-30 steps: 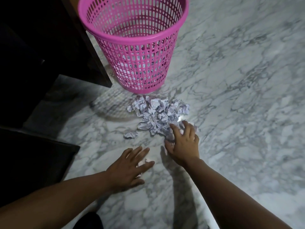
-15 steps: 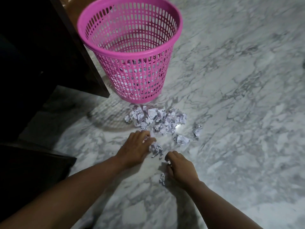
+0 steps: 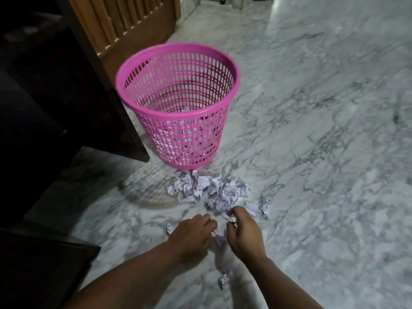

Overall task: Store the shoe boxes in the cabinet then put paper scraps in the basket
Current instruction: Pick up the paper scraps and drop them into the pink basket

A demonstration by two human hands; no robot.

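A pink plastic mesh basket (image 3: 178,103) stands upright on the marble floor, with a few crumpled papers showing through its lower wall. Just in front of it lies a pile of white crumpled paper scraps (image 3: 209,190). My left hand (image 3: 191,237) and my right hand (image 3: 243,233) are close together at the pile's near edge, both with fingers curled around scraps. A single scrap (image 3: 223,279) lies on the floor between my forearms, another (image 3: 265,206) to the right of the pile, and a small one (image 3: 170,228) beside my left hand.
A dark cabinet (image 3: 66,97) with an open wooden slatted door (image 3: 124,25) stands at the left, right beside the basket. A dark panel (image 3: 44,268) fills the lower left. The grey-veined marble floor (image 3: 323,152) stretches to the right.
Both hands have come together at the pile's near edge and closed on scraps. The view has tilted up, showing more of the cabinet door and floor beyond the basket.
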